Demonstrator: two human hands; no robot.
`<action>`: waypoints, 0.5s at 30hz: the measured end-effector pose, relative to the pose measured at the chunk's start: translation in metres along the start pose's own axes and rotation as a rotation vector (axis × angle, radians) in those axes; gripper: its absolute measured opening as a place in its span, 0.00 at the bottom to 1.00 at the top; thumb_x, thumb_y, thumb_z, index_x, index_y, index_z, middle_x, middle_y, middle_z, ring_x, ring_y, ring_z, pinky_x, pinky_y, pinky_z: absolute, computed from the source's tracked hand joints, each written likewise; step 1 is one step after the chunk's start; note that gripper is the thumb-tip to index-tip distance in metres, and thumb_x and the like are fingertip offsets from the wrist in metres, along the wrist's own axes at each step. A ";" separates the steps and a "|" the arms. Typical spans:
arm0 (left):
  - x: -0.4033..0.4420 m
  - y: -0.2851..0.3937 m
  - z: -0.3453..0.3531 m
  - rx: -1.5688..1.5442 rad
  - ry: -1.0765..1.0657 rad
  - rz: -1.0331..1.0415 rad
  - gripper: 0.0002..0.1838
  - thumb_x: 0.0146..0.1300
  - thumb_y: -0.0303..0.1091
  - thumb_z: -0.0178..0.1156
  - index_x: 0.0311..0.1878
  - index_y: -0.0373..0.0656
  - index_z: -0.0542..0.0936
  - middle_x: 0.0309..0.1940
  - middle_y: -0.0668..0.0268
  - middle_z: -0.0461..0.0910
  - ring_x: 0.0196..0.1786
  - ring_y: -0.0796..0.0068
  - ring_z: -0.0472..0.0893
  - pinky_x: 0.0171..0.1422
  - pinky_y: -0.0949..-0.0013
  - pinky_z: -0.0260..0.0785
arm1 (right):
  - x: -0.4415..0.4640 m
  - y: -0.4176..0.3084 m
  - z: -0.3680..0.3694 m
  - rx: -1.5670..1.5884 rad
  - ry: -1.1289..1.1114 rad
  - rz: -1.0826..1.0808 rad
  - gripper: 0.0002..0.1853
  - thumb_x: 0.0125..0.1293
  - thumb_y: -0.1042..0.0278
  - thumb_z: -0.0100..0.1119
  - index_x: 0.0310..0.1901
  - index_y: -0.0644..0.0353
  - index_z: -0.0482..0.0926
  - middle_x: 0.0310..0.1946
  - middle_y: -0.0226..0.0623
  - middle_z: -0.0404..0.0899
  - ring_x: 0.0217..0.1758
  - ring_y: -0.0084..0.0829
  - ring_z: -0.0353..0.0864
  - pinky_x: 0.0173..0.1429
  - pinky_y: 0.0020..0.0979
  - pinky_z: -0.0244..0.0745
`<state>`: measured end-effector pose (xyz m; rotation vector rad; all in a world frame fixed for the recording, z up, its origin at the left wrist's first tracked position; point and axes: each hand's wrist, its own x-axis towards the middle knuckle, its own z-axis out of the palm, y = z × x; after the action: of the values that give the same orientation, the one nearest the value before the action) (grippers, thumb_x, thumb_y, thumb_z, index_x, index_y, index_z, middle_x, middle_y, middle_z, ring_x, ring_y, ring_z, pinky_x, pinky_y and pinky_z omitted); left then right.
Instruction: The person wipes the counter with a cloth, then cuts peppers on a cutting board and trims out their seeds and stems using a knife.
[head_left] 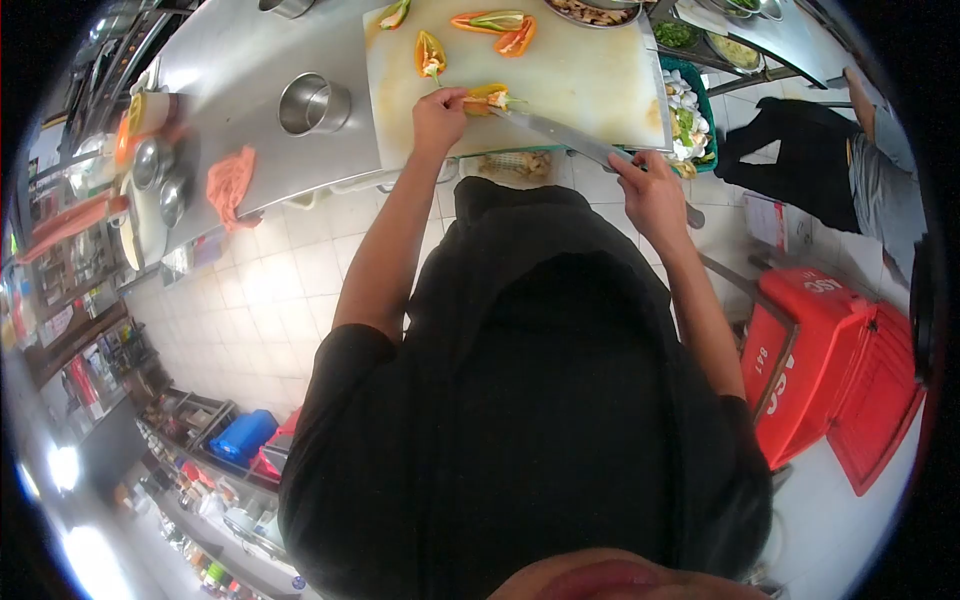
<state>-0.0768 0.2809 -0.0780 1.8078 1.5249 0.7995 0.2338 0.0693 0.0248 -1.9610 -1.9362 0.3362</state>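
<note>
My left hand (440,121) has its fingers closed on the left end of a yellow-orange pepper piece (484,104), near the front edge of the white cutting board (570,95). In my right hand (648,192) is the handle of a long knife (565,137), its blade pointing left with the tip at the pepper's pale core. Another cut pepper (429,53) with its core showing lies behind my left hand. Farther back are orange and yellow pepper pieces (514,37) and a smaller piece (395,14) at the board's back left.
Left of the board stand a metal cup (312,104) and a pink cloth (231,187) at the counter's edge. A green basket of scraps (688,120) sits beside the board's right edge. Another person (800,150) stands at right, above a red bin (810,350).
</note>
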 end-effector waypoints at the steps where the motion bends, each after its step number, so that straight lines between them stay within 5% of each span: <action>1: 0.002 0.000 0.000 0.018 -0.008 0.002 0.11 0.63 0.28 0.65 0.46 0.44 0.92 0.33 0.56 0.90 0.33 0.67 0.88 0.43 0.66 0.80 | 0.004 0.001 0.002 0.002 0.009 -0.004 0.18 0.65 0.71 0.66 0.56 0.43 0.88 0.44 0.39 0.78 0.48 0.44 0.82 0.50 0.46 0.75; 15: 0.024 -0.001 -0.005 0.162 -0.098 0.039 0.13 0.63 0.29 0.63 0.47 0.49 0.92 0.37 0.54 0.90 0.38 0.60 0.89 0.47 0.62 0.82 | 0.038 0.029 0.002 -0.019 0.109 -0.129 0.15 0.61 0.70 0.70 0.49 0.42 0.91 0.42 0.34 0.78 0.44 0.43 0.81 0.48 0.42 0.75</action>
<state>-0.0783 0.3053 -0.0748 1.9698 1.5326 0.6110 0.2604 0.1074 0.0138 -1.8146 -1.9898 0.1731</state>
